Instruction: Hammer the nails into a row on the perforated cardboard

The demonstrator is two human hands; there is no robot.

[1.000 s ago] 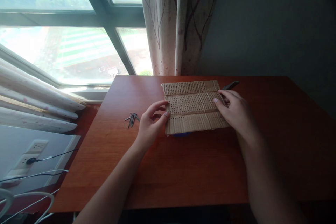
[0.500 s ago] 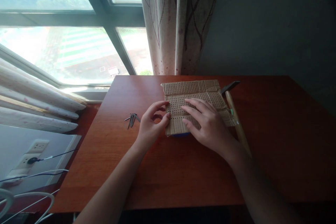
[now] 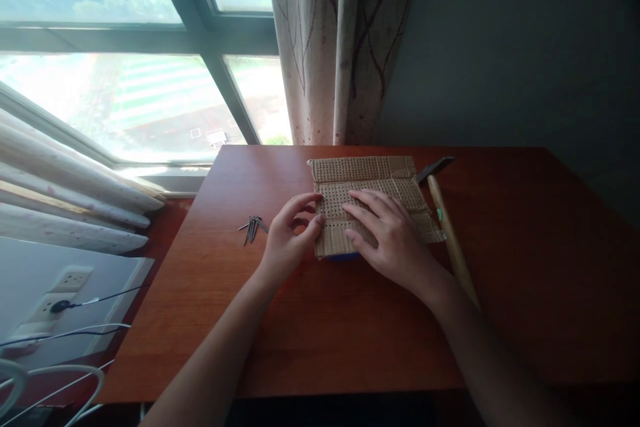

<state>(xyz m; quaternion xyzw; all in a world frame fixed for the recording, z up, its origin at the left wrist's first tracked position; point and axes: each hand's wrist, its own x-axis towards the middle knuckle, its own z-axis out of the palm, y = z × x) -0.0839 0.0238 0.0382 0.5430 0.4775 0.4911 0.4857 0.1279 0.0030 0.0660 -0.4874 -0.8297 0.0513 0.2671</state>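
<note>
A brown cardboard sheet [image 3: 333, 240], creased and covered with rows of small punched holes, lies on the table over something blue [image 3: 345, 256] that is mostly hidden. My left hand [image 3: 290, 227] grips the sheet's left edge, its thumb and index fingertip at the edge and the other fingers partly hidden. Across the middle of the sheet rests my right hand [image 3: 390, 227], fingers spread and palm down. Close to the sheet's right side lies a hammer [image 3: 453, 240] with a pale wooden handle and a dark head. Several nails [image 3: 253, 229] sit in a small pile left of my left hand.
The reddish-brown wooden table [image 3: 350, 333] stands against a dark wall. Behind it hang a patterned curtain [image 3: 320, 47] and a large window [image 3: 150, 93]. At the lower left are a wall socket [image 3: 53, 307] with a black plug and several cables.
My right hand and the right part of the cardboard sheet have shifted slightly left, showing more of the hammer's handle. My left hand stays at the left edge.
</note>
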